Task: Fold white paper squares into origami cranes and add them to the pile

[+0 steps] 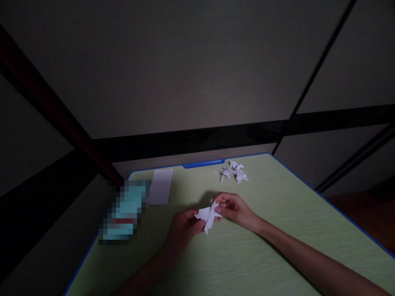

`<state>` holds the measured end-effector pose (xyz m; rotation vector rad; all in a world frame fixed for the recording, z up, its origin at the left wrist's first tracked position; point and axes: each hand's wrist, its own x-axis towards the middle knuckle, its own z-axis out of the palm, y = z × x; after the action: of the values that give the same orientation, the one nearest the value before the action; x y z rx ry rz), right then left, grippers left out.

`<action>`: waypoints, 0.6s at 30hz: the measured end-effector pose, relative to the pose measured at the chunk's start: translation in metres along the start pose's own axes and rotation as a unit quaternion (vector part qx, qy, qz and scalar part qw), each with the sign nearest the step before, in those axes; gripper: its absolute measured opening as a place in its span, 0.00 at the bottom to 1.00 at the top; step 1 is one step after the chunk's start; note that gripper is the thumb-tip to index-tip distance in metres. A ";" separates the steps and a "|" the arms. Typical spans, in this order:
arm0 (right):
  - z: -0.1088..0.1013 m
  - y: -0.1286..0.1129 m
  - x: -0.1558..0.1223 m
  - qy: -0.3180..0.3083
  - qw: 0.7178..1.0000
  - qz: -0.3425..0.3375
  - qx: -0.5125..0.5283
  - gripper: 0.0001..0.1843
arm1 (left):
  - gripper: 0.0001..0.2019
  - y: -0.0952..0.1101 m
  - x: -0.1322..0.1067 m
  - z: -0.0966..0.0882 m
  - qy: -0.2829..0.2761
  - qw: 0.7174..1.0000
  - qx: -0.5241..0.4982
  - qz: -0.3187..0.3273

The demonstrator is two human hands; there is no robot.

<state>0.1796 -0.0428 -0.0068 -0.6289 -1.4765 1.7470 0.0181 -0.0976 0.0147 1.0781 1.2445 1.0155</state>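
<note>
Above the middle of the green table [284,205], a piece of folded white paper [210,214] with several pointed flaps is held between both hands. My left hand [186,228] pinches its left flap between thumb and fingers. On the other side my right hand [232,208] grips the upper right part, with the thumb on top and the fingers curled behind. Parts of the paper are covered by the fingertips.
Several small folded white paper figures [241,174] lie in a cluster near the far edge. White paper sheets [161,186] lie at the far left, beside a blurred-out teal object [125,211]. A blue handle [203,163] sits on the far rim, close to a cabinet front [191,70].
</note>
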 end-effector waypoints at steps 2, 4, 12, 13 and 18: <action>0.003 -0.001 0.001 0.015 1.000 0.004 0.011 0.12 | 0.05 -0.001 -0.001 0.002 -0.030 0.999 -0.031 -0.020; 0.006 -0.002 0.002 0.029 0.999 0.006 0.018 0.12 | 0.11 -0.004 -0.002 0.005 -0.058 0.996 -0.056 -0.034; 0.014 0.003 0.003 0.086 0.994 0.003 0.062 0.13 | 0.34 -0.017 -0.005 0.012 -0.060 0.996 -0.065 -0.005; 0.013 0.003 0.003 0.093 0.994 0.003 0.063 0.14 | 0.35 -0.017 -0.004 0.011 -0.064 0.995 -0.071 0.002; 0.014 0.004 0.003 0.081 0.996 0.005 0.042 0.16 | 0.29 -0.012 -0.001 0.004 -0.055 0.996 -0.071 -0.019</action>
<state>0.1663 -0.0494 -0.0074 -0.7172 -1.2854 1.7136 0.0216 -0.1012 0.0033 0.9845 1.0834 0.9865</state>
